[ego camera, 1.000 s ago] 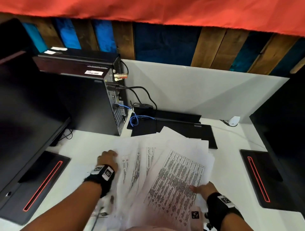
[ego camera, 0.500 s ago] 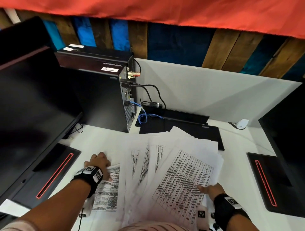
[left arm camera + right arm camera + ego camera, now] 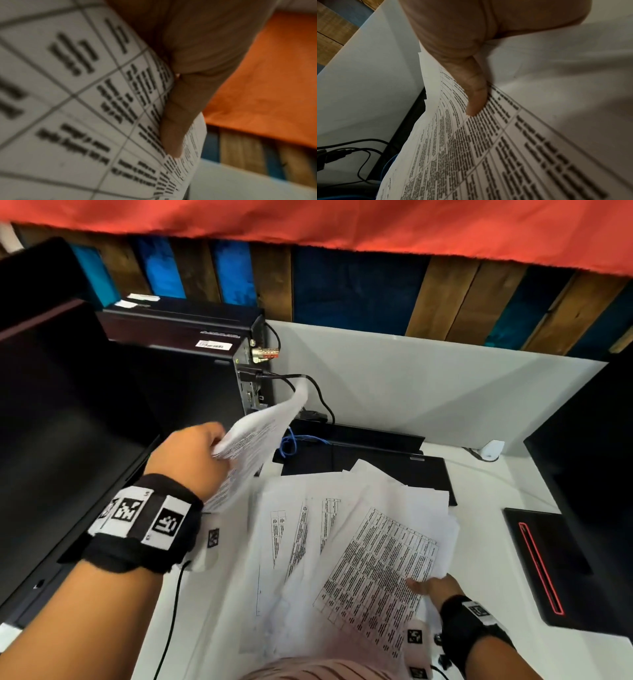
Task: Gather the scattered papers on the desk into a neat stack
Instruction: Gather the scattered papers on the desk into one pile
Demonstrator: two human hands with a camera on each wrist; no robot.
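A loose fan of printed sheets [image 3: 342,542] lies spread over the middle of the white desk [image 3: 496,494]. My left hand [image 3: 195,460] is raised above the desk's left side and grips one printed sheet [image 3: 253,440] by its edge; the sheet bends upward. The left wrist view shows the thumb [image 3: 173,129] pressed on that table-printed sheet [image 3: 77,108]. My right hand [image 3: 428,585] holds the near right edge of the fanned pile, thumb [image 3: 476,94] on top of the uppermost sheet [image 3: 488,148], the other fingers hidden beneath.
A black computer case [image 3: 178,364] with cables [image 3: 315,395] stands at the back left. Black monitors flank the desk, with red-lined stands on the left and right [image 3: 541,573]. A closed black laptop [image 3: 370,463] lies behind the papers. A white partition [image 3: 411,392] borders the back.
My left hand has lifted a printed sheet off the desk's left side and raised it. The right hand has stayed on the pile's right edge. The camera has shifted.
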